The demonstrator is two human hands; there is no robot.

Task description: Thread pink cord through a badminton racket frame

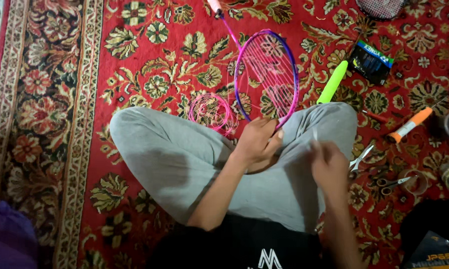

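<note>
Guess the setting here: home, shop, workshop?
Likely a home floor used as a makeshift racket-stringing spot. The person sits cross-legged on a red floral carpet, left hand gripping a purple badminton racket, with a pink string coil and scissors lying around.

The right hand (329, 162) is blurred, so what it holds is not clear. The left hand (257, 142) hides the bottom of the racket frame (267, 77). The second racket (381, 7) is cut by the top edge.

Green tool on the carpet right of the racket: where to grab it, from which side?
Grip the green tool mid-barrel, from above. It lies flat and diagonal on the carpet, long sides clear: the racket sits left, a dark packet right. Close across its width.
</note>
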